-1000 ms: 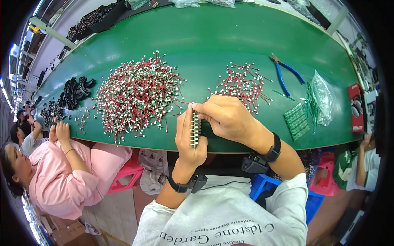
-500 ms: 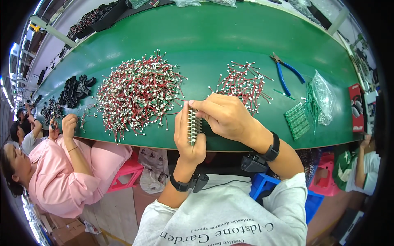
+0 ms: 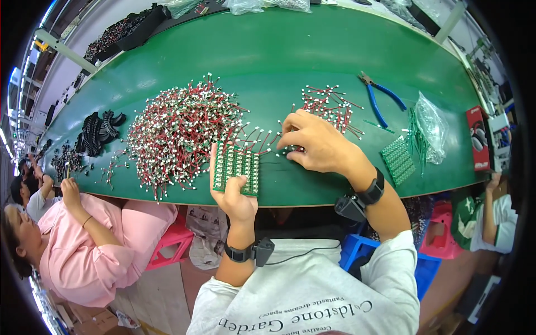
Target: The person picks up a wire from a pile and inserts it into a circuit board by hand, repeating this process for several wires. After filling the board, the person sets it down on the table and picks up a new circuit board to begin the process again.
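My left hand (image 3: 233, 192) holds a small green circuit board panel (image 3: 237, 167) flat, face up, over the near edge of the green table (image 3: 268, 61). My right hand (image 3: 312, 142) rests palm down on the table just right of the panel, its fingers bent over a few red-wired components (image 3: 290, 149) at the near edge of a small pile (image 3: 329, 106); whether it grips one is hidden. A large heap of red-wired components (image 3: 178, 134) lies to the left of the panel.
Blue-handled pliers (image 3: 379, 97), a clear bag of green parts (image 3: 430, 125) and another green panel (image 3: 397, 160) lie to the right, with a red box (image 3: 479, 139) at the edge. Black parts (image 3: 97, 128) sit far left. A person in pink (image 3: 84, 234) works at my left; another person (image 3: 491, 218) sits right.
My left hand turned the green panel from edge-on to flat and face up. My right hand left the panel and moved right onto the small pile.
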{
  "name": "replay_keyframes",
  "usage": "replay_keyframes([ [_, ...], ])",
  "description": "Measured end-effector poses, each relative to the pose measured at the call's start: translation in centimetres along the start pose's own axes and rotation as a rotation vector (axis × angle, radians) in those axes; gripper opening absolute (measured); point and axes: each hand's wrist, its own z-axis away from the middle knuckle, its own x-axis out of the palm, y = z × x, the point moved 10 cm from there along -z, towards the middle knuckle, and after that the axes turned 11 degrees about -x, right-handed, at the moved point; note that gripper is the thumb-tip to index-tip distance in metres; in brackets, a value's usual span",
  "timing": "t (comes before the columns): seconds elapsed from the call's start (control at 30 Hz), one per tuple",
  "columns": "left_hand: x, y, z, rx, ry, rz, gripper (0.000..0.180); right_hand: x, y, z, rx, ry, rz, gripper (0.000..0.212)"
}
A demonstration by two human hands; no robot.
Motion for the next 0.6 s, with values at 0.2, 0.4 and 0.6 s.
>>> replay_keyframes([
  [0.2, -0.5, -0.2, 0.0, 0.001, 0.065, 0.014, 0.082, 0.0, 0.0, -0.5, -0.078, 0.055, 0.064, 0.018],
  [0.4, 0.3, -0.3, 0.0, 0.004, 0.074, -0.008, 0.082, -3.4, -0.6, -0.6, -0.070, 0.332, -0.142, 0.017],
  [0.6, 1.3, -0.2, 0.7, 0.062, 0.061, -0.235, 0.080, -3.6, -1.6, -0.6, 0.007, 0.388, -0.341, 0.013],
])
